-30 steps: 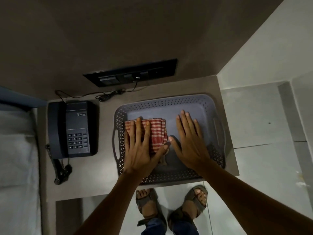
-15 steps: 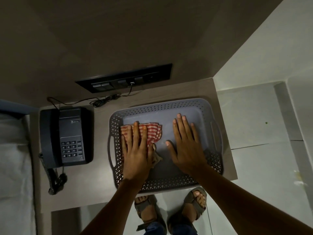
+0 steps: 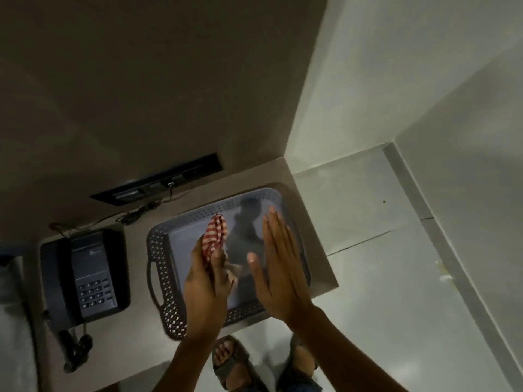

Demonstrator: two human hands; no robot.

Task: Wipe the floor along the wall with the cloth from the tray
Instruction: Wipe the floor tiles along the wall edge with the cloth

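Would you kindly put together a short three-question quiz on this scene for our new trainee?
1. True or false: the left hand has gathered up the striped cloth.
2. What stands left of the grey tray on the ledge? A) a kettle B) a telephone C) a lamp
3. Fill in: the right hand is held ____, fingers straight, holding nothing.

Key: 1 true; 2 B; 3 open.
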